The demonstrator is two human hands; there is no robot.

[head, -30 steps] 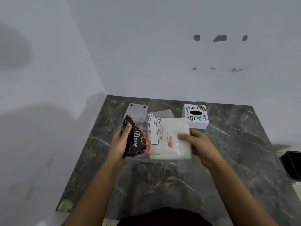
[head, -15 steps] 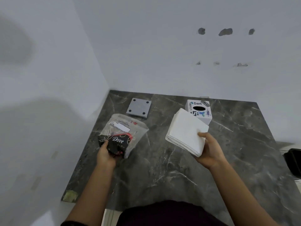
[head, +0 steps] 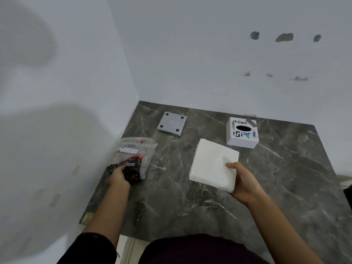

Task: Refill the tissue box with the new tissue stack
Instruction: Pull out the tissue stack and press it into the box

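Note:
My right hand (head: 244, 182) grips a square stack of white tissues (head: 211, 164) by its near right corner, held tilted just above the dark marble table (head: 171, 197). Behind the stack stands the white cube tissue box (head: 242, 132) with stickers and a black oval slot on top. My left hand (head: 119, 177) holds the clear plastic tissue wrapper (head: 134, 157), which has a dark "Dove" pack inside it, at the table's left side by the wall.
A grey square plate (head: 172, 123) with a hole near each corner lies flat at the back left. White walls close the left and far sides. A dark object (head: 348, 195) sits beyond the table's right edge.
The tissue stack has come out of the wrapper. My right hand carried it to the right, in front of the box, while my left hand moved the wrapper left and down to the table.

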